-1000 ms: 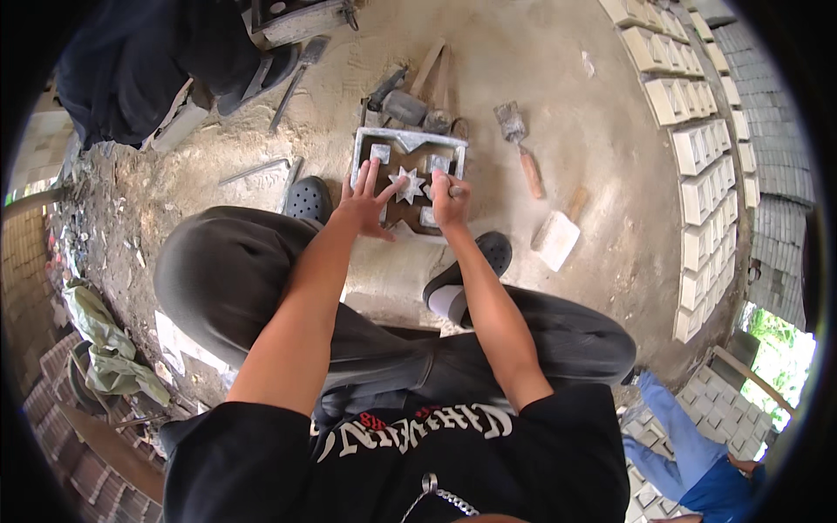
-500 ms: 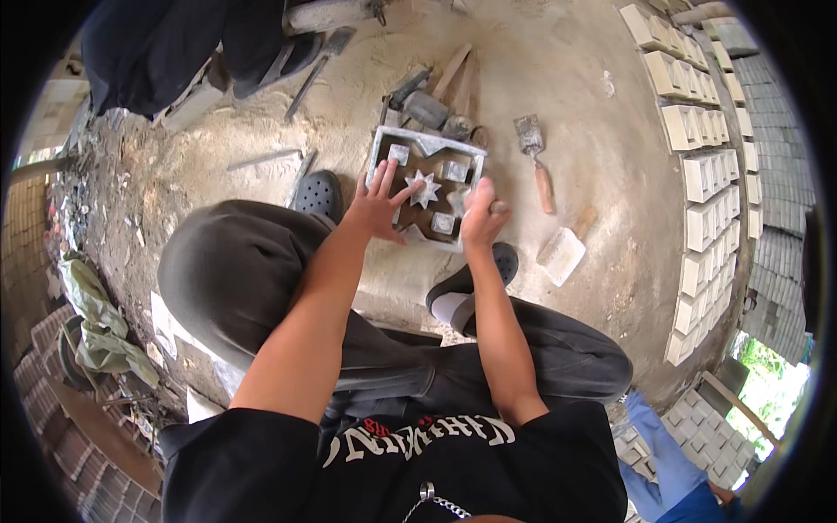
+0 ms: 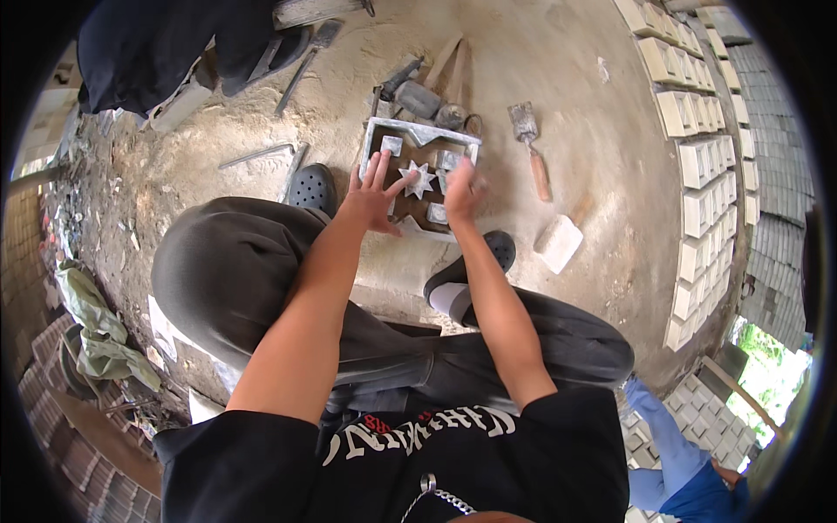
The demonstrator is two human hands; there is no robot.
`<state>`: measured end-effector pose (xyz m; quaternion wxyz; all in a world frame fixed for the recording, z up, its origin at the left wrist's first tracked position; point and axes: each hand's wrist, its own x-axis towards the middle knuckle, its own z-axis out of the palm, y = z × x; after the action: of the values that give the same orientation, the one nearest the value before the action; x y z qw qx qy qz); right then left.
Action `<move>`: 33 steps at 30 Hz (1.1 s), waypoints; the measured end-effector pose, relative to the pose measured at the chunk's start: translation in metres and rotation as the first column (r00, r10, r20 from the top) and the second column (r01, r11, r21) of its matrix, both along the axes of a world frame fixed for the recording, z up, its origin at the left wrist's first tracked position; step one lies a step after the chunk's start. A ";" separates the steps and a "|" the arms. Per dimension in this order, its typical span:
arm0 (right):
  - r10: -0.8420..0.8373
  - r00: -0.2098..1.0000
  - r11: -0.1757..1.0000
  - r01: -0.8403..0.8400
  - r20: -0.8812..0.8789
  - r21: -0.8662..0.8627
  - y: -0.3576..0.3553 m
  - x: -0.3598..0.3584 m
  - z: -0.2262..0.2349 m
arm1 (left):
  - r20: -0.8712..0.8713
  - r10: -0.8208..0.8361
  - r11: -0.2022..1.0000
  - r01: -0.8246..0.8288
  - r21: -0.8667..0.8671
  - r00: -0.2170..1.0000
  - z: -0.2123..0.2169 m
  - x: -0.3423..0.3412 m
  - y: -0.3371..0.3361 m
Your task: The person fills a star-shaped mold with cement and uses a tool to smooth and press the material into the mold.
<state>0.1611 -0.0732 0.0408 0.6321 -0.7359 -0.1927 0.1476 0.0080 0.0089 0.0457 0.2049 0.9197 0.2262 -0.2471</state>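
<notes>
A pale grey rectangular mould rests on the floor in front of me, its inside brown. Inside it stand an eight-pointed star block and several small square blocks. My left hand lies spread over the mould's left side, fingertips reaching toward the star. Above the right part of the mould is my right hand, fingers curled closed and slightly blurred. Whether it grips something small is hidden. It partly covers the square blocks on that side.
Right of the mould lie a wooden-handled trowel and a white flat-bladed tool. Behind it are a grey cylindrical tool and wooden sticks. Rows of cream blocks line the right. Another person's dark-clothed leg is far left.
My right hand has moved left, from the mould's right rim to over the blocks inside. My left hand keeps its spread place on the left side.
</notes>
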 end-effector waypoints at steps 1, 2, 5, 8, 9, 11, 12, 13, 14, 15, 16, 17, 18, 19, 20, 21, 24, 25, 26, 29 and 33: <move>0.029 0.996 0.997 -0.035 -0.083 -0.066 -0.007 -0.001 -0.002 | -0.015 -0.003 1.000 0.003 0.003 1.000 0.000 -0.001 0.000; 0.079 0.983 0.990 -0.097 -0.164 -0.105 0.008 -0.002 0.023 | -0.001 0.018 1.000 -0.018 0.021 1.000 -0.001 0.002 0.009; 0.030 0.975 0.999 -0.027 -0.222 0.020 0.010 0.002 0.064 | 0.037 0.013 1.000 -0.014 0.013 0.999 -0.001 -0.009 -0.002; 0.123 0.976 0.987 -0.101 -0.178 0.126 0.017 0.008 0.059 | 0.040 0.023 1.000 -0.023 0.005 0.999 -0.003 -0.009 -0.001; 0.181 0.958 0.966 -0.130 -0.225 0.224 0.014 0.016 0.028 | 0.060 0.013 1.000 -0.013 0.005 0.998 -0.001 -0.002 0.001; 0.257 0.958 0.966 -0.249 -0.126 0.071 0.018 0.013 0.017 | 0.043 0.002 1.000 -0.002 -0.006 0.999 0.000 -0.003 0.000; 0.312 0.930 0.950 -0.307 -0.194 0.057 0.020 0.016 0.021 | 0.035 0.002 1.000 -0.001 -0.007 0.999 0.000 -0.003 0.002; 0.352 0.915 0.936 -0.340 -0.196 0.092 0.023 0.022 0.026 | 0.043 0.006 1.000 -0.007 0.002 0.999 -0.001 -0.001 0.005; 0.381 0.900 0.924 -0.365 -0.209 0.112 0.020 0.024 0.035 | 0.044 0.004 1.000 -0.004 -0.006 0.999 -0.002 -0.002 0.002; 0.425 0.879 0.904 -0.401 -0.218 0.146 0.023 0.028 0.044 | 0.044 0.015 1.000 -0.015 -0.001 0.999 -0.003 -0.004 0.004; 0.481 0.859 0.875 -0.459 -0.173 0.154 0.023 0.029 0.052 | 0.047 0.021 1.000 -0.020 -0.005 0.999 -0.004 -0.005 0.004; 0.527 0.840 0.847 -0.507 -0.128 0.158 0.020 0.030 0.061 | 0.052 0.018 1.000 -0.017 -0.010 0.999 -0.005 -0.006 0.005; 0.571 0.816 0.816 -0.555 -0.083 0.161 0.017 0.031 0.064 | 0.055 0.015 1.000 -0.015 -0.014 0.998 -0.006 -0.007 0.005; 0.628 0.778 0.772 -0.618 -0.023 0.149 0.013 0.032 0.059 | 0.051 0.024 1.000 -0.023 -0.011 0.998 -0.007 -0.009 0.003; 0.626 0.780 0.773 -0.621 0.001 0.128 0.009 0.033 0.044 | 0.058 0.023 1.000 -0.023 -0.004 0.998 -0.007 -0.006 0.003; 0.621 0.784 0.779 -0.619 0.022 0.100 0.001 0.035 0.020 | 0.065 0.018 1.000 -0.017 -0.005 0.998 -0.007 -0.004 -0.001; 0.691 0.721 0.721 -0.683 -0.047 0.117 0.004 0.043 0.024 | 0.030 0.002 1.000 -0.002 -0.020 1.000 -0.004 -0.008 -0.001; 0.696 0.717 0.711 -0.678 -0.046 0.190 0.007 0.047 0.030 | 0.033 0.012 1.000 -0.012 0.006 0.999 -0.006 -0.005 0.002; 0.693 0.718 0.706 -0.660 -0.061 0.257 0.003 0.049 0.036 | 0.029 0.010 1.000 -0.010 -0.005 1.000 -0.006 -0.008 -0.002; 0.683 0.716 0.722 -0.634 -0.144 0.275 -0.007 0.056 0.043 | 0.028 0.016 1.000 -0.016 -0.002 0.999 -0.002 -0.008 0.001; 0.698 0.678 0.714 -0.686 -0.232 0.140 -0.012 0.066 0.011 | 0.016 -0.005 1.000 0.005 -0.014 1.000 -0.001 -0.001 0.000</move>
<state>0.2268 -0.0851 0.0518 0.5644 -0.5680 -0.3719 0.4696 0.0066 0.0094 0.0443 0.2125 0.9207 0.2206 -0.2418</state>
